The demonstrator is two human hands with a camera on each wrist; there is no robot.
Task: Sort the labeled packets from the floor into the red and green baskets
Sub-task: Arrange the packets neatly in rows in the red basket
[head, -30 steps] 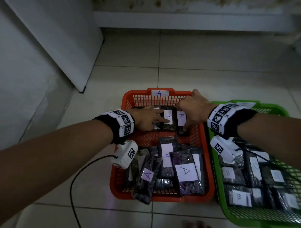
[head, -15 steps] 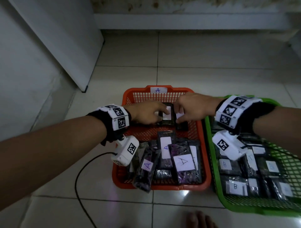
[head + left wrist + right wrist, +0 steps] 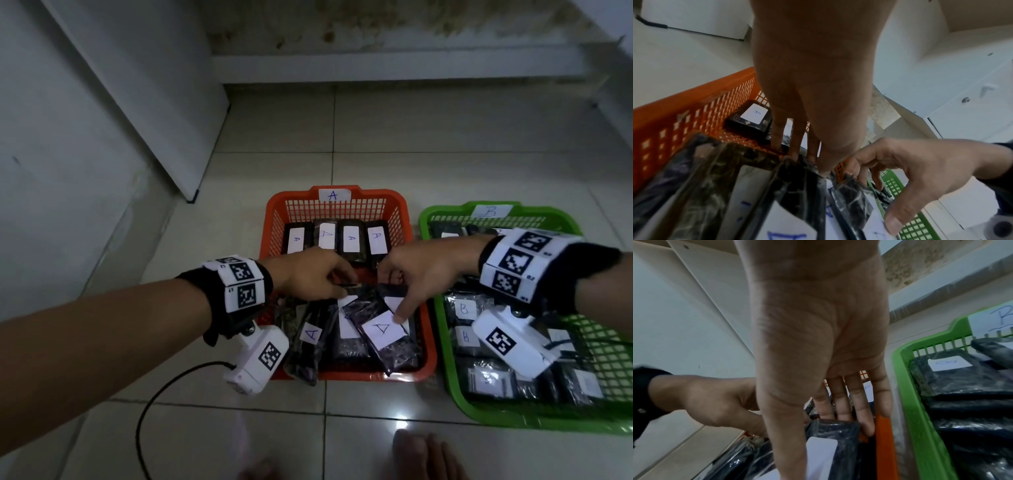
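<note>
Labeled packets: dark, plastic-wrapped, each bearing a white label. A loose pile marked "A" (image 3: 382, 329) is held in the near half of the red basket (image 3: 398, 205), with one packet (image 3: 305, 346) draped over the near left rim. Four further packets marked "A" (image 3: 351, 240) are laid side by side, in a row, along the far wall of the same basket. Red basket: perforated plastic, tagged "A" (image 3: 333, 195) on its far rim, set on the tiled floor (image 3: 445, 144). Green basket (image 3: 442, 214): set just beside the red one on its right, tagged "B" (image 3: 490, 211), filled with packets marked "B" (image 3: 464, 309). Left hand (image 3: 308, 279): reached over the pile, fingers (image 3: 795, 146) extended downward with the tips set against the far edge of the top packets; whether a packet is actually pinched cannot be told. Right hand (image 3: 421, 269): placed opposite, fingers (image 3: 842, 399) kept fairly straight and lowered behind the pile's far edge, thumb tip laid on the label of the topmost packet; nothing is seen to be enclosed. Both wrists are fitted with black bands bearing coded markers (image 3: 520, 263) and white camera units (image 3: 258, 359). A black cable (image 3: 150, 404) is trailed across the floor at lower left. A white panel (image 3: 144, 85) is leaned against the wall at left.
</note>
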